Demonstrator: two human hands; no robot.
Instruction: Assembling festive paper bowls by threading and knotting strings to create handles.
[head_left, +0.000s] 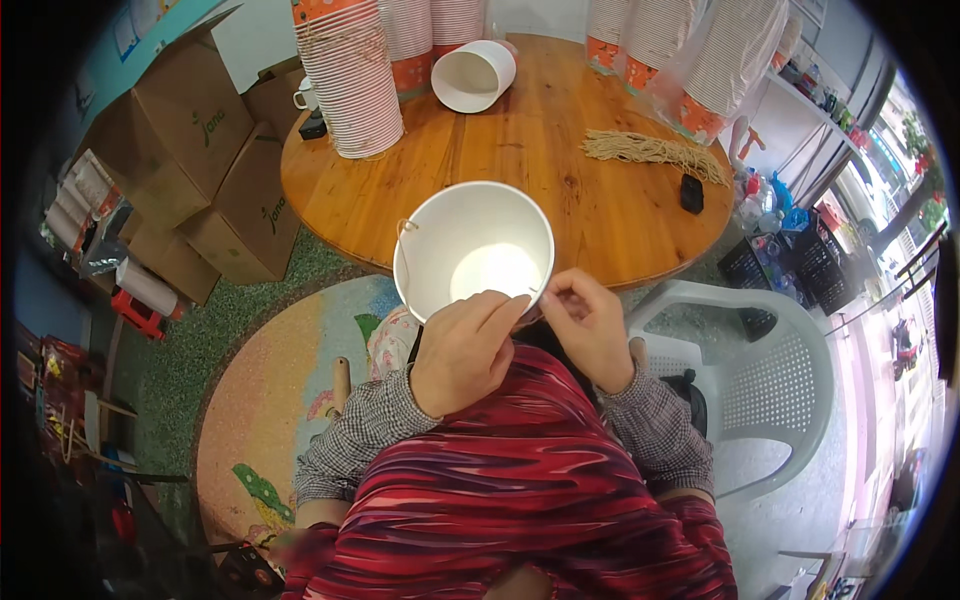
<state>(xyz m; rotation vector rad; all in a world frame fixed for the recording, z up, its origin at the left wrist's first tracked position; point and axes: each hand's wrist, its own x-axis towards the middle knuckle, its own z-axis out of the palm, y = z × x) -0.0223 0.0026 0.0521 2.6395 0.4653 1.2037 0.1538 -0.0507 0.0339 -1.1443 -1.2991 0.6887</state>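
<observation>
A white paper bucket [430, 252] is tilted in front of my body, its open mouth facing up toward me. On the left of its rim a thin tan cord [404, 243] passes through the wall and hangs down inside. My left hand [466, 348] is closed on the near rim, thumb and fingertips at its right end. Beside it, my right hand [590, 322] is pinched against the near right of the rim. Whatever lies between its fingertips is too small to make out. The bucket's outside is mostly hidden from me.
On the round wooden table [540, 150] are a tall stack of paper buckets [352, 92], a bucket on its side [476, 78], a bundle of tan cords [650, 153] and a small black object [691, 194]. A plastic chair [810, 370] stands right, cardboard boxes [190, 125] left.
</observation>
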